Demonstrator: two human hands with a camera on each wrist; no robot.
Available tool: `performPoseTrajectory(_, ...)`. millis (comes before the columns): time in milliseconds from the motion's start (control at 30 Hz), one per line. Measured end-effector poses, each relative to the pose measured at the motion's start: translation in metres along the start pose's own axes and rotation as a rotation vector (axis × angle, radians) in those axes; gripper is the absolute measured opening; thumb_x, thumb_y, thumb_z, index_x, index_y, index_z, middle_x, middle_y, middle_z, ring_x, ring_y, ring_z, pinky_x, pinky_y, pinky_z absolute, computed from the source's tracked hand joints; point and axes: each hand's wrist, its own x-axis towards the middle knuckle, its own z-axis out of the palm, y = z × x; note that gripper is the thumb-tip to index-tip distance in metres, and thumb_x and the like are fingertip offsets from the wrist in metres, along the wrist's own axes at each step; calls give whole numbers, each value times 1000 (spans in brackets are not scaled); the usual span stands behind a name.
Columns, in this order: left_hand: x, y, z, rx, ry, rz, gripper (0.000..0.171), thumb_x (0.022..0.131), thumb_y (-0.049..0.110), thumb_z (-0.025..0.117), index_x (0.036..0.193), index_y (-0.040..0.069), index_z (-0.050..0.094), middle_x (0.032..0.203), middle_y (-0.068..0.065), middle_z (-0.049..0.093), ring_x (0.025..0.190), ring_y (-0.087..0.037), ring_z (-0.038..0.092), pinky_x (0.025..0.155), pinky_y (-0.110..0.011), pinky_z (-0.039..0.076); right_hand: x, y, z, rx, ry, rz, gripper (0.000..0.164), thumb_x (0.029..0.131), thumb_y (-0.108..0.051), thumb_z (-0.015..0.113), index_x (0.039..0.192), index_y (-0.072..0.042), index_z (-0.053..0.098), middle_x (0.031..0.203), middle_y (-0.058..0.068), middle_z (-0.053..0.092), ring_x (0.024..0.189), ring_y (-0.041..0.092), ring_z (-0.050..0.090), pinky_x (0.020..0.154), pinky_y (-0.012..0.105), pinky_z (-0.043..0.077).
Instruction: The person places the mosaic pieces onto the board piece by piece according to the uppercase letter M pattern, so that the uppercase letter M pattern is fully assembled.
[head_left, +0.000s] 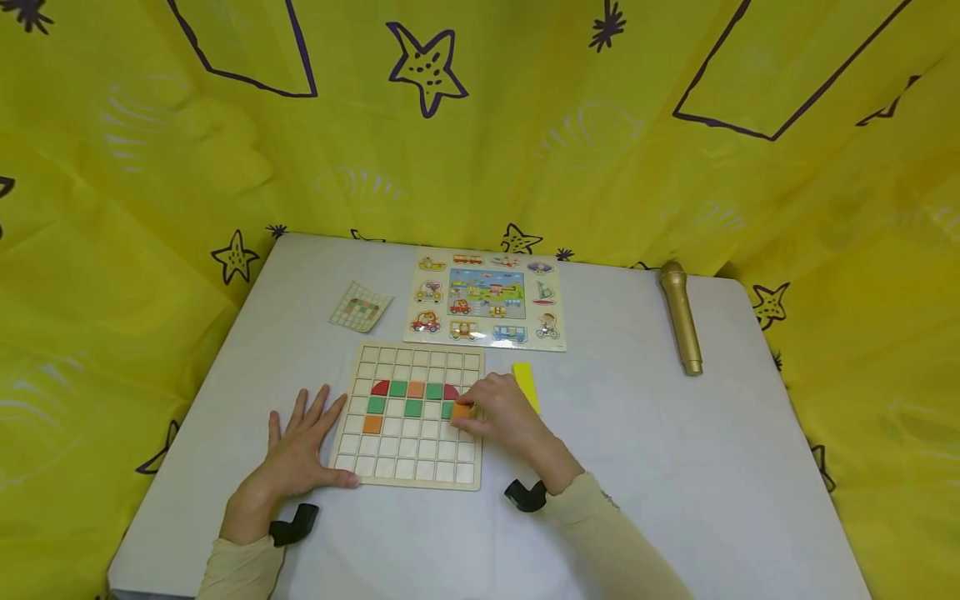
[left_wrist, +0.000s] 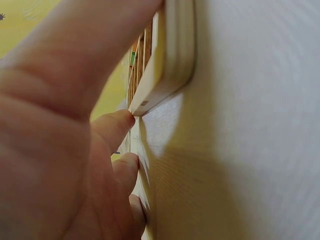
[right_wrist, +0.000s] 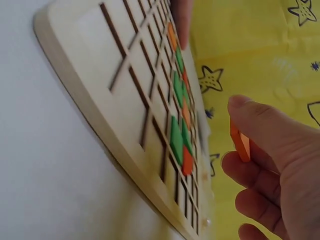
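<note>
A wooden grid board (head_left: 442, 473) lies on the table, with green, orange and red tiles set in some of its squares. My right hand (head_left: 504, 410) pinches an orange square tile (right_wrist: 241, 142) between thumb and fingers, over the right side of the board. Close by it in the grid sit a green tile (head_left: 447, 409) and a red rounded tile (head_left: 451, 392). My left hand (head_left: 300, 454) is spread flat at the board's left side, its thumb (left_wrist: 120, 30) at the lower left corner and fingertips near the left edge.
Behind the board lies a picture puzzle (head_left: 487, 335) with vehicles. A small pattern card (head_left: 362, 307) is at the back left. Partly behind my right hand sits a yellow piece (head_left: 527, 386). A gold microphone (head_left: 681, 321) lies at the back right, before the yellow curtain (head_left: 480, 183).
</note>
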Motion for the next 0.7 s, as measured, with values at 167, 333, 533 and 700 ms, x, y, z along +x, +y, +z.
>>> performPoseTrajectory(167,0,0,0,2,-2,-4,131,53,73,80,154,9,26,160,-21,8,144,-44,-9,101,-70,-15,0,-5,12,-33,-32,-42,28,82,-39,79,95,-14,76,92,-8,69,86,13,51,80,31,39)
performPoseTrajectory(333,0,0,1,3,-1,-1,131,53,72,81,154,8,27,160,-22,8,144,-44,-9,101,-70,-15,-3,-8,20,-40,-34,-59,26,82,-38,79,94,-15,75,93,-7,66,88,15,51,80,31,39)
performPoseTrajectory(533,0,1,1,-1,2,-3,130,53,69,82,154,8,27,160,-22,9,144,-44,-9,101,-70,-16,-5,-8,27,-72,-45,-50,26,84,-39,78,94,-15,75,93,-7,62,87,14,47,79,29,38)
performPoseTrajectory(700,0,0,2,-2,3,-2,130,53,69,82,154,8,27,160,-22,9,144,-44,-9,101,-70,-16,-5,-9,30,-91,-50,-27,27,84,-39,77,96,-15,75,94,-7,63,88,13,47,79,29,38)
